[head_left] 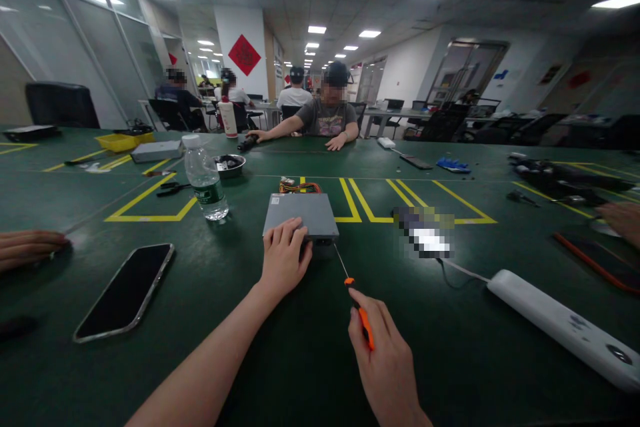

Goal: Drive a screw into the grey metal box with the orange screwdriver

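Observation:
A grey metal power supply [305, 210] lies on the green table, with a bundle of coloured wires [300, 187] at its far side. Over its near left part lies my left hand [286, 253], fingers on the top face and thumb down by the front side, gripping it. My right hand [383, 353] is closed around the orange and black handle of a screwdriver [367, 327]. The thin shaft points up and left, its tip at the lower right corner of the power supply's front side. Whether the tip sits in a screw is too small to tell.
Left of the power supply stand a water bottle [206, 180] and a metal bowl [230, 165]; a phone [125, 293] lies nearer. A white power strip [560, 327] stretches along the right. Other people's hands rest at both table edges, and a person [325, 113] sits opposite.

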Action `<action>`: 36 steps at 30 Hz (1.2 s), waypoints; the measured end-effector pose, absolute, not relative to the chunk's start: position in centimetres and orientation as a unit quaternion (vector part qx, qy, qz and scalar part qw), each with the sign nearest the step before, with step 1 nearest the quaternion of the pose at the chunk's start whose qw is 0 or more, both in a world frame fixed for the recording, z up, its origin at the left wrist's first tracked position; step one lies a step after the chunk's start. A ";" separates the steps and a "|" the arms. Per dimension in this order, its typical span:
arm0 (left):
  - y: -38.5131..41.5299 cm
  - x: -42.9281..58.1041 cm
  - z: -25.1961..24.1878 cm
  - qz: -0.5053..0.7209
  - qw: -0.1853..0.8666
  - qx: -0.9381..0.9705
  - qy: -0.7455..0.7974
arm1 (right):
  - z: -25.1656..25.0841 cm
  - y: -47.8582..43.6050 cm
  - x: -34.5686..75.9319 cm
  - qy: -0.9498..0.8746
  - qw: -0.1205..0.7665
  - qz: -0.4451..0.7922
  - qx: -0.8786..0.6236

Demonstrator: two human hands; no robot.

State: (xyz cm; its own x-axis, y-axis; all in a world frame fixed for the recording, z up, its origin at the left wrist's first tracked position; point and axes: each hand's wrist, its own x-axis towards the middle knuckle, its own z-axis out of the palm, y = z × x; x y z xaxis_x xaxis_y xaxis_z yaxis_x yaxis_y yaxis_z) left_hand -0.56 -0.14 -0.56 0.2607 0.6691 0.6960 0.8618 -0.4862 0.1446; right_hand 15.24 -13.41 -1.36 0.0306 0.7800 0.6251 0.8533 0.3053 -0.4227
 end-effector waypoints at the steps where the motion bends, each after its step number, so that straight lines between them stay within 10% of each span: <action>1: -0.1 -0.6 -0.6 -0.362 0.134 -0.782 -0.489 | -1.4 -13.3 15.2 -0.697 0.410 -0.052 -0.587; 36: -0.2 -0.5 -0.4 -0.354 0.137 -0.786 -0.489 | -1.5 -13.4 15.4 -0.657 0.453 -0.063 -0.599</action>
